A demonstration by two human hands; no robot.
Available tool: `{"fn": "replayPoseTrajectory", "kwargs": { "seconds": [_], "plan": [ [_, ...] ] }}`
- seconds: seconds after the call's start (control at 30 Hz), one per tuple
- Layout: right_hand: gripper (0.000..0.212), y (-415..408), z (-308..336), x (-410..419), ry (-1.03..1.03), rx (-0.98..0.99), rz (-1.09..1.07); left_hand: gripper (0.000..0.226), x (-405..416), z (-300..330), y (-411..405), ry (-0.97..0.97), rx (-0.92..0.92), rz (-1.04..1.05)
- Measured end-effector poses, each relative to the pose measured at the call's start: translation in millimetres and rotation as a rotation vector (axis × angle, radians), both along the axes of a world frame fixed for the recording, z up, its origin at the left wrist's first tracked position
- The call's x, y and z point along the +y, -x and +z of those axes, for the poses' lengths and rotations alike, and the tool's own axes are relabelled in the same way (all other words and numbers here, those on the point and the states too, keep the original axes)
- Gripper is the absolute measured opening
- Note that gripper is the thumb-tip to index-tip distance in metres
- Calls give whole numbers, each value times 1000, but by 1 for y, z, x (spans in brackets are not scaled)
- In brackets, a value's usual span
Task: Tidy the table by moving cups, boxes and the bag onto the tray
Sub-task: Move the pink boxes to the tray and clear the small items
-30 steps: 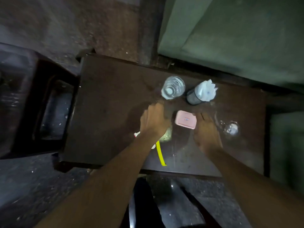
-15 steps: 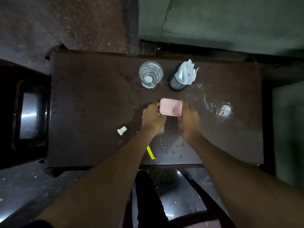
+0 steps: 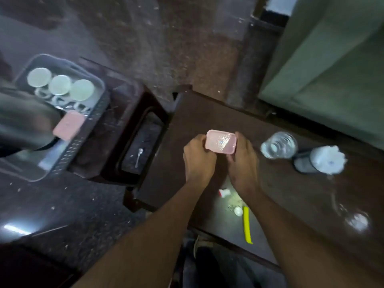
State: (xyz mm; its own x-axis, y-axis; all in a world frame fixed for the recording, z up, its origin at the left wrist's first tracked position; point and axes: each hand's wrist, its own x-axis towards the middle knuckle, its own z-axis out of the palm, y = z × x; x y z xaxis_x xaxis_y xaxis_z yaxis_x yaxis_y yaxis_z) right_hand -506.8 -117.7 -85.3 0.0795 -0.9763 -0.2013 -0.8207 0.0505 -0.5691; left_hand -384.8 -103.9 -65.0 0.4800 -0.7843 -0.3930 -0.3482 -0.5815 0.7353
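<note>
A small pink box [image 3: 221, 141] is held between my left hand [image 3: 197, 159] and my right hand [image 3: 241, 161], lifted just above the dark table [image 3: 291, 196]. Far left, a grey tray [image 3: 62, 159] holds three pale round cups [image 3: 60, 85], a second pink box [image 3: 68, 125] and a dark bag [image 3: 22, 121]. A clear glass cup [image 3: 279, 145] stands on the table right of my hands. Another clear glass [image 3: 356, 222] lies near the right edge.
A dark holder with white tissues [image 3: 320, 161] stands beside the glass cup. A yellow strip [image 3: 247, 225], a white cap [image 3: 238, 210] and scraps lie near the front edge. A dark stool with a spoon [image 3: 138, 156] sits between table and tray. A green sofa [image 3: 332, 69] is behind.
Both hands closed on the pink box and lifted it leftward. My view swung left, bringing the tray into sight.
</note>
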Motion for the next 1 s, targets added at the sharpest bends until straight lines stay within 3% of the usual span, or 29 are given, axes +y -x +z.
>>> {"fn": "replayPoseTrajectory", "kwargs": {
  "seconds": [0.27,0.57,0.77,1.0],
  "plan": [
    [63,-193,53,-53,216,-91,322,28,-5,47,-172,226,-84,390],
    [48,-374,68,-1,246,-120,753,36,84,48,-323,220,-162,771],
    [41,-401,42,36,160,-92,881,18,134,32,-350,25,-312,783],
    [47,-413,30,51,117,-50,929,28,145,14,-364,-107,-553,633]
  ]
}}
